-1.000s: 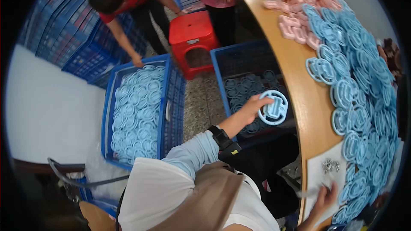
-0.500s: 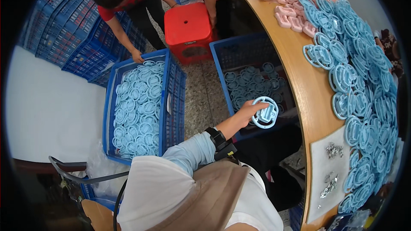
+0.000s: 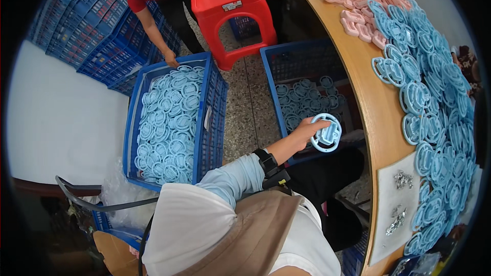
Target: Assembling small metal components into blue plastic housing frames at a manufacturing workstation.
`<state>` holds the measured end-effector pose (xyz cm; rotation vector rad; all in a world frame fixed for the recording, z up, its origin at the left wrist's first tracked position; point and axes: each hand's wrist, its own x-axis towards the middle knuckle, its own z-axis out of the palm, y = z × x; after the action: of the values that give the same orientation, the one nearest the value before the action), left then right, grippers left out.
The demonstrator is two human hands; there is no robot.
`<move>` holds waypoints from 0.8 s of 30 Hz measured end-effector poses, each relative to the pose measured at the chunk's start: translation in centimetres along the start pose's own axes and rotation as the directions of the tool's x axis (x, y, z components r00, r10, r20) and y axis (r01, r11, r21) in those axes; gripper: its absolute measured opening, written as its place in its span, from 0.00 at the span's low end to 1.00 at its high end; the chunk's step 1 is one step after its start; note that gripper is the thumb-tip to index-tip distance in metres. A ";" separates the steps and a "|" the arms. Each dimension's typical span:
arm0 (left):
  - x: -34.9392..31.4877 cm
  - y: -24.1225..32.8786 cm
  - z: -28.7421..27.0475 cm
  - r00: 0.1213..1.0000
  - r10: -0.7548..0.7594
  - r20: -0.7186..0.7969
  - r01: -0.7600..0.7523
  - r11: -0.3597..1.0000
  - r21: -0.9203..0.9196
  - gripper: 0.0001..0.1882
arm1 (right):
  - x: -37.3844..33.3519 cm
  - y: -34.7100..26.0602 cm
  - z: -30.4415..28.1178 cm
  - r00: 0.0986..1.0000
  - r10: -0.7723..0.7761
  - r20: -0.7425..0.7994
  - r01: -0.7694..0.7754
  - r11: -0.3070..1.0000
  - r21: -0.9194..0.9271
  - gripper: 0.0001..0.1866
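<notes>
My left hand (image 3: 305, 132) is closed on a light-blue round plastic part (image 3: 326, 133), an open ring with a boxy piece in its middle. The thumb lies over the ring's upper edge. The part is held in the air above the near end of a blue crate (image 3: 271, 84) that contains more such parts. To the right, a wooden table (image 3: 353, 66) carries a large heap of the same light-blue parts (image 3: 442, 128). My right hand is out of view.
At left stands another blue crate (image 3: 208, 117), full of light-blue parts; a person's hand (image 3: 171, 59) rests on its rim. A red stool (image 3: 225, 0) stands beyond. Pink parts (image 3: 365, 0) lie on the table, with small metal pieces (image 3: 403, 179) on a white sheet (image 3: 386, 235). Crates (image 3: 87, 25) are stacked far left.
The red stool has tilted or been lifted so its legs now show. The view has shifted slightly. My left hand still holds the light-blue part.
</notes>
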<state>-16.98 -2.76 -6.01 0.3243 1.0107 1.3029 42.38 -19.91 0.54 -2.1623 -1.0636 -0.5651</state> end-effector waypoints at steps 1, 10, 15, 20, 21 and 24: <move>0.2 0.3 0.5 1.000 0.010 0.019 -0.010 1.000 0.014 0.14 | 0.0 0.1 -0.2 1.000 -0.007 -0.002 0.007 1.000 -0.005 0.19; 2.4 2.4 6.7 0.955 -0.019 0.296 0.016 1.000 0.015 0.12 | -0.3 1.3 -2.5 0.999 -0.023 -0.035 0.020 0.998 -0.067 0.18; 2.6 2.8 12.0 0.884 -0.066 0.463 0.025 0.995 0.094 0.14 | -0.1 3.9 -4.7 0.997 -0.044 -0.059 0.040 0.997 -0.066 0.18; 2.3 1.9 14.7 0.834 -0.107 0.541 0.027 0.988 0.153 0.16 | -1.3 -0.1 -7.0 0.996 0.076 -0.054 -0.082 0.991 -0.108 0.17; 1.9 1.7 15.3 0.828 -0.115 0.548 0.025 0.985 0.168 0.16 | -1.4 0.4 -7.2 0.996 0.043 -0.075 -0.045 0.999 -0.027 0.16; 0.3 1.3 17.0 0.827 -0.139 0.545 0.000 0.969 0.248 0.17 | -1.4 -4.8 -9.9 0.983 0.183 -0.015 -0.183 0.983 0.015 0.15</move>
<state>-4.82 3.44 4.27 0.7990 0.6608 0.9288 36.74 -25.53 8.24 -2.2107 -0.8457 -0.4884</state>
